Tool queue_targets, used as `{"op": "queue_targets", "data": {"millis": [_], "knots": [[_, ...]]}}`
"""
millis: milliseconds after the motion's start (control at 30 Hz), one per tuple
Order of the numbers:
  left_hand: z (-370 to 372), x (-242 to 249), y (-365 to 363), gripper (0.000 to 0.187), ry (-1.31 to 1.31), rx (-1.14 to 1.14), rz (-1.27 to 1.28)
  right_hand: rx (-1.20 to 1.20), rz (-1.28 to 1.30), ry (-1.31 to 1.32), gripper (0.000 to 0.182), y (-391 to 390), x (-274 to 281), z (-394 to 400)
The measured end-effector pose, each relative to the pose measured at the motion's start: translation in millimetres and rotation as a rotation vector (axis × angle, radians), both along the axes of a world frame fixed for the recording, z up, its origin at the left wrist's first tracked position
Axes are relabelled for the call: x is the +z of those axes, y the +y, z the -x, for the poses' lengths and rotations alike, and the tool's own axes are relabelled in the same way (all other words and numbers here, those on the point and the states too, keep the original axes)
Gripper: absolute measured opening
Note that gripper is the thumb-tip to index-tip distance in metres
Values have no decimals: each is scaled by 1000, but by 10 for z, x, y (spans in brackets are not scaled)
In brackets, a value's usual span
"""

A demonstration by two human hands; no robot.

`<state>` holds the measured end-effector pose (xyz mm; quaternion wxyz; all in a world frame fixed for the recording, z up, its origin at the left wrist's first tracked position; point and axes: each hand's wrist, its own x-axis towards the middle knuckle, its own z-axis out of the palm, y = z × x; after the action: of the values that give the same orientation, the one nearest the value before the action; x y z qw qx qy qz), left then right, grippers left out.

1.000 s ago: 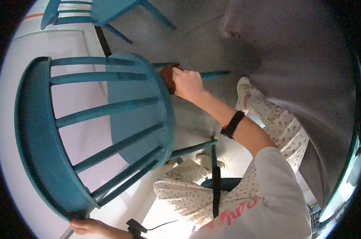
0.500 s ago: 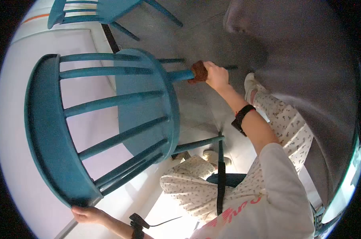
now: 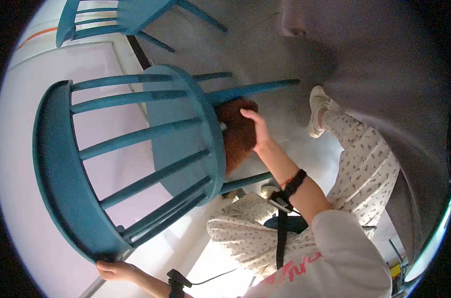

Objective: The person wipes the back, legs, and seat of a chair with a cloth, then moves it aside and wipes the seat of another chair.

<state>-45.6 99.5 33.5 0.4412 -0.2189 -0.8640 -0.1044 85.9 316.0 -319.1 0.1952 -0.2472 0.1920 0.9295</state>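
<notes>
A teal wooden chair (image 3: pixel 214 149) with a spindle back is in front of me, its backrest toward the left. My left hand (image 3: pixel 115 270) is closed round the lower end of its curved top rail (image 3: pixel 54 164). In my right hand (image 3: pixel 257 130) is a brown cloth (image 3: pixel 239 141), spread out against the edge of the seat, just below a chair leg (image 3: pixel 265 88). The thumb lies over the cloth's outer side; the other fingers are mostly hidden behind it.
Another teal chair (image 3: pixel 141 15) stands at the top left near the white wall panel (image 3: pixel 51 69). Dark grey drapery (image 3: pixel 384 74) hangs on the right. My legs in patterned trousers (image 3: pixel 364 154) are below, with the grey floor (image 3: pixel 255 49) between.
My right hand has moved from the chair leg to the seat edge, and the bunched cloth is now spread out. My left hand still grips the top rail, which has shifted slightly.
</notes>
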Motion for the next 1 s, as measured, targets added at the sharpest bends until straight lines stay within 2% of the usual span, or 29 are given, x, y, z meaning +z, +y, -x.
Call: {"op": "queue_targets", "data": {"millis": [33, 200, 267, 400, 467, 533, 633, 700, 733, 800, 867, 933, 967, 1000], "knots": [[-44, -5, 41, 58, 14, 17, -11, -97, -12, 143, 35, 49, -8, 100], [-93, -14, 147, 63, 45, 50, -61, -99, 43, 228, 39, 197, -68, 282], [-89, 7, 120, 63, 50, 24, -35, -70, -89, 104, 41, 205, -182, 303], [-13, 75, -106, 61, 26, 141, -53, -39, -65, -13, 37, 238, -184, 134], [-30, 58, -140, 62, 41, 183, -59, -52, -113, -186, 34, 324, -145, -66], [-64, 31, -60, 63, 30, 162, -35, -126, -51, -403, 29, 456, -191, -231], [-94, 1, 152, 64, 72, 47, 15, -159, -87, -367, 25, 686, -619, -547], [-69, -23, 201, 62, 41, 33, -8, -22, -126, -639, 20, 820, -635, -620], [-64, -20, 191, 60, 11, 26, -26, -16, -129, -634, 20, 770, -622, -593], [-10, -21, 127, 58, 9, 27, -18, 94, -538, -778, 22, 685, -265, -449], [-21, -15, 116, 59, -64, 27, -33, 419, -1039, -778, 38, 679, 235, -284], [-1, -20, 98, 57, -27, -34, -5, 224, -1625, -831, 44, 630, 221, -36], [-7, -3, 71, 57, -18, -25, -15, 220, -1638, -819, 44, 637, 250, -36], [2, 13, 48, 57, -26, -49, 18, 285, -1580, -699, 46, 691, 359, -64]]}}
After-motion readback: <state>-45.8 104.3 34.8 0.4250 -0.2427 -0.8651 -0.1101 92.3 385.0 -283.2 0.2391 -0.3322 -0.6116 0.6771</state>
